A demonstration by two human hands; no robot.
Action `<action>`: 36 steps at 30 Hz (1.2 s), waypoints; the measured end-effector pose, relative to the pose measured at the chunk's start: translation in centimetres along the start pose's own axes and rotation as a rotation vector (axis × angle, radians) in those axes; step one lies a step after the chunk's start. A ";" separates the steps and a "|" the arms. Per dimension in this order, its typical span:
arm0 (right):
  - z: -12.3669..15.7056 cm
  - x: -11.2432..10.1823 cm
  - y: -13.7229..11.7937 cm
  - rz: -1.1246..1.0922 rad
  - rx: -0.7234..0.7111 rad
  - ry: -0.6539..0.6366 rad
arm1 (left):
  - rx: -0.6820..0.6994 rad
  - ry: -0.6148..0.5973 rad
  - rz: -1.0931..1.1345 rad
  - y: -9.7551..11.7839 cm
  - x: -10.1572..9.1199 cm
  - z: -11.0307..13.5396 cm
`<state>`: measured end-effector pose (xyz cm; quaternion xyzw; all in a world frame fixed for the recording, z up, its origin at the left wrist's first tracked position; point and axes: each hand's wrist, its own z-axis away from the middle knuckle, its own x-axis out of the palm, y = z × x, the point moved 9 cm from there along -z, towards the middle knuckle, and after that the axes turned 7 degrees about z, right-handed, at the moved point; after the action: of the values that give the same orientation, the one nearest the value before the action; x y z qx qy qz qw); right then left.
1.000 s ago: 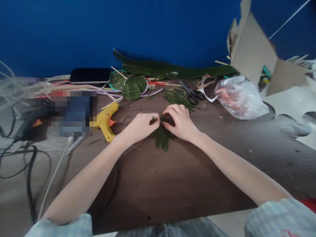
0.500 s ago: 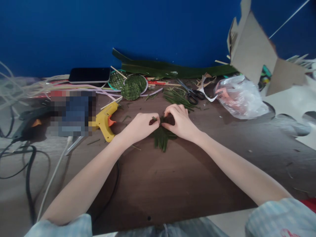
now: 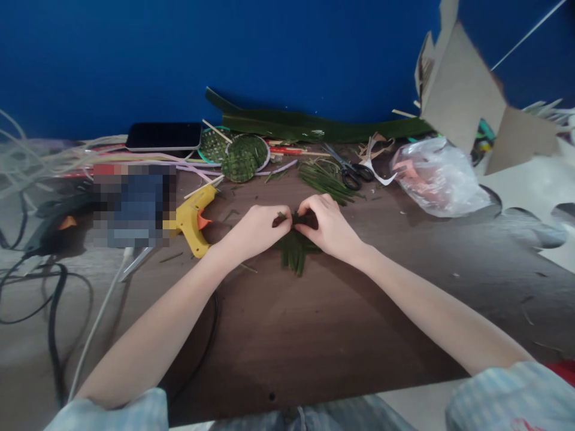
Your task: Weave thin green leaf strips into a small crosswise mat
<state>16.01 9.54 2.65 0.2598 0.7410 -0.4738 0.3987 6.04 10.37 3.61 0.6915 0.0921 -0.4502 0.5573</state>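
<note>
Both my hands meet over a small piece of green leaf strips (image 3: 294, 254), woven or crossed together, with loose ends fanning out toward me. My left hand (image 3: 266, 230) pinches its upper left part between thumb and fingers. From the other side, my right hand (image 3: 330, 227) pinches it with thumb and forefinger, the fingertips almost touching the left ones. My fingers cover the middle of the piece. Just beyond lies a pile of cut green leaf strips (image 3: 327, 181), beside black-handled scissors (image 3: 354, 173).
A yellow glue gun (image 3: 193, 221) lies left of my hands. Behind it are round woven leaf discs (image 3: 242, 158), a phone (image 3: 164, 136) and a long green leaf (image 3: 314, 127). A clear plastic bag (image 3: 442, 179) and cut cardboard (image 3: 465, 90) stand right. Cables (image 3: 56, 323) run at left.
My right hand's upper fingers have dropped slightly toward the leaf piece. The left hand keeps its pinch, and the strips look almost unmoved.
</note>
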 end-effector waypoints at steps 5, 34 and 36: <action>0.0 0.1 0.1 -0.069 0.029 -0.018 | -0.003 -0.003 0.000 -0.2 0.1 0.0; 0.6 0.0 0.0 -0.670 -0.016 -0.018 | -0.030 -0.051 0.018 -0.2 0.2 0.1; 0.6 0.0 -0.1 -0.695 -0.005 -0.037 | -0.014 -0.077 0.062 0.0 0.4 0.2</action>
<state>16.17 8.96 2.52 -0.0178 0.7789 -0.5840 0.2277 6.12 10.06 3.30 0.6721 0.0521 -0.4584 0.5792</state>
